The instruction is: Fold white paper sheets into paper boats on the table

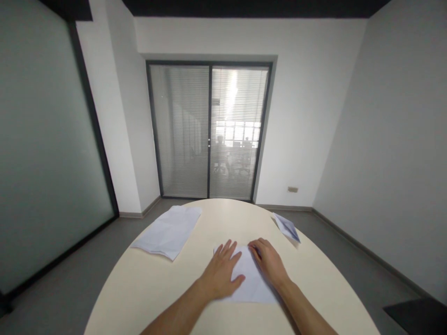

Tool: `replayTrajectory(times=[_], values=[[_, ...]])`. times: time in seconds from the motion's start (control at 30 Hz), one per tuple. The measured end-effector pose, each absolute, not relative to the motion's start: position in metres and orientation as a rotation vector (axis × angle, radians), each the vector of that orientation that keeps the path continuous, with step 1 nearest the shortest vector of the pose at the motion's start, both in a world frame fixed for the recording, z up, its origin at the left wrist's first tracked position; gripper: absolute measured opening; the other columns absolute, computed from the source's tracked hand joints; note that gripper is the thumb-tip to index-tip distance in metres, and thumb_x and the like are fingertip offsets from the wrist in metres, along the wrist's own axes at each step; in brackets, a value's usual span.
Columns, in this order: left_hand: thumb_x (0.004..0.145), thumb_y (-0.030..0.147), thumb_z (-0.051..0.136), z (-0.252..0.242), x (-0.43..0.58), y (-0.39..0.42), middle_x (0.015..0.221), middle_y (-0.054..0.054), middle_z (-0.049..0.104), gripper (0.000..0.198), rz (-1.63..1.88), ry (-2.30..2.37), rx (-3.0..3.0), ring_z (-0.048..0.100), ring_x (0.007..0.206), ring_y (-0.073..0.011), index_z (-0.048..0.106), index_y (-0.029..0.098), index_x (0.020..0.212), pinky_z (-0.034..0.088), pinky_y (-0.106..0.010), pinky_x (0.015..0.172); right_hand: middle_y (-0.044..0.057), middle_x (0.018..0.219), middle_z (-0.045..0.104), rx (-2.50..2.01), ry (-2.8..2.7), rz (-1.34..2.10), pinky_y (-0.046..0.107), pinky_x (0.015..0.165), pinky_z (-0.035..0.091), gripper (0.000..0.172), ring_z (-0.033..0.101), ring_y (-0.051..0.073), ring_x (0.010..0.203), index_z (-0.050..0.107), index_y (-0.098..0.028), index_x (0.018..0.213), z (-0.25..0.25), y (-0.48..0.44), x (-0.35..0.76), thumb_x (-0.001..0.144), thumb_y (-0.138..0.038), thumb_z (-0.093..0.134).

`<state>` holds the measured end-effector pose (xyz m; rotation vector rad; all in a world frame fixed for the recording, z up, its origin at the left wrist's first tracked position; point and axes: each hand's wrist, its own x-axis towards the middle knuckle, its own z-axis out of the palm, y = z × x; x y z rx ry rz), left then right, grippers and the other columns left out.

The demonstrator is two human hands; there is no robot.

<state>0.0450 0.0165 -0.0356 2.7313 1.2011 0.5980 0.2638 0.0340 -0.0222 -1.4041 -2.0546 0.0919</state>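
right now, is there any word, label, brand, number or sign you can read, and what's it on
None: no readable text anywhere in this view.
White sheet under the left hand: no writing visible.
White paper at the table's left: none visible.
Folded paper at the right: none visible.
Wall plate: too small to tell.
Beyond the blinds: too blurred to read.

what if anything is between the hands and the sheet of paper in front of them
Nothing visible: the left hand lies spread on the sheet, and the right hand is at its right edge. The paper at far left and the folded paper at far right lie apart from it.
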Motion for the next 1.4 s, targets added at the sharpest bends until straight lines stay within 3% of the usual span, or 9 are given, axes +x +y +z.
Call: replayTrajectory(times=[0.1,0.27,0.43,0.6,0.73,0.83,1.0,1.13,1.4], values=[[0.092,0.045,0.05,-0.035,0.043,0.02,0.161,-0.008,0.015,0.059,0.588,1.214,2.757,0.008,0.148,-0.0273,0.039,0.021,0.145,0.013,-0.049,0.12,0.007,0.094,0.067,-1.411,-2.009,0.084,0.034,0.085,0.045,0.025,0.06,0.023,0.093,0.066,-0.021,0.094,-0.023,0.036,0.267,0.095,-0.03,0.043],[0.093,0.031,0.049,-0.028,0.041,0.021,0.156,-0.005,0.031,0.047,0.619,1.055,2.82,0.023,0.145,-0.0231,0.045,0.023,0.14,0.021,-0.044,0.119,0.008,0.096,0.068,-1.415,-1.983,0.095,0.035,0.087,0.046,0.027,0.06,0.023,0.096,0.066,-0.022,0.097,-0.023,0.036,0.267,0.096,-0.031,0.041],[0.09,0.041,0.054,-0.031,0.041,0.017,0.151,-0.005,0.04,0.058,0.572,0.992,2.745,0.033,0.14,-0.0264,0.041,0.025,0.144,0.027,-0.044,0.117,0.008,0.102,0.068,-1.469,-1.961,0.066,0.035,0.09,0.046,0.03,0.059,0.024,0.101,0.066,-0.022,0.105,-0.023,0.037,0.269,0.095,-0.03,0.039],[0.091,0.052,0.048,-0.035,0.039,0.017,0.157,-0.005,0.03,0.062,0.438,1.08,2.655,0.024,0.145,-0.0295,0.038,0.027,0.147,0.021,-0.049,0.118,0.01,0.106,0.068,-1.571,-1.953,-0.027,0.039,0.091,0.044,0.033,0.058,0.026,0.102,0.064,-0.02,0.113,-0.024,0.041,0.273,0.093,-0.027,0.039],[0.093,0.053,0.043,-0.038,0.038,0.02,0.158,-0.005,0.025,0.063,0.392,1.149,2.61,0.018,0.146,-0.029,0.035,0.025,0.149,0.016,-0.049,0.119,0.01,0.116,0.066,-1.563,-1.971,-0.154,0.046,0.1,0.038,0.034,0.054,0.028,0.113,0.062,-0.02,0.118,-0.023,0.04,0.267,0.092,-0.024,0.041],[0.094,0.054,0.04,-0.04,0.039,0.021,0.159,-0.006,0.022,0.064,0.375,1.191,2.598,0.015,0.147,-0.029,0.031,0.025,0.15,0.013,-0.05,0.119,0.01,0.13,0.06,-1.443,-2.053,-0.151,0.05,0.112,0.028,0.037,0.047,0.028,0.126,0.058,-0.021,0.127,-0.021,0.032,0.255,0.093,-0.027,0.043],[0.093,0.052,0.041,-0.038,0.042,0.018,0.16,-0.006,0.02,0.066,0.386,1.223,2.603,0.013,0.147,-0.0287,0.028,0.023,0.152,0.013,-0.049,0.12,0.009,0.154,0.038,-1.266,-2.362,0.224,0.043,0.118,0.026,0.056,0.029,0.024,0.143,0.036,-0.019,0.148,-0.022,0.015,0.233,0.099,-0.046,0.035],[0.094,0.051,0.039,-0.035,0.042,0.016,0.16,-0.006,0.02,0.067,0.394,1.257,2.586,0.012,0.148,-0.0289,0.024,0.023,0.153,0.013,-0.048,0.12,0.005,0.158,0.027,-1.465,-2.43,0.453,0.047,0.12,0.017,0.063,0.02,0.025,0.147,0.028,-0.023,0.152,-0.027,0.013,0.233,0.099,-0.056,0.022],[0.094,0.061,0.034,-0.038,0.042,0.019,0.161,-0.009,0.013,0.07,0.35,1.403,2.516,0.006,0.147,-0.0334,0.028,0.022,0.152,0.011,-0.053,0.119,0.009,0.159,0.022,-1.751,-2.323,0.311,0.051,0.118,0.015,0.07,0.016,0.031,0.147,0.029,-0.02,0.152,-0.042,0.031,0.26,0.095,-0.062,0.03]])
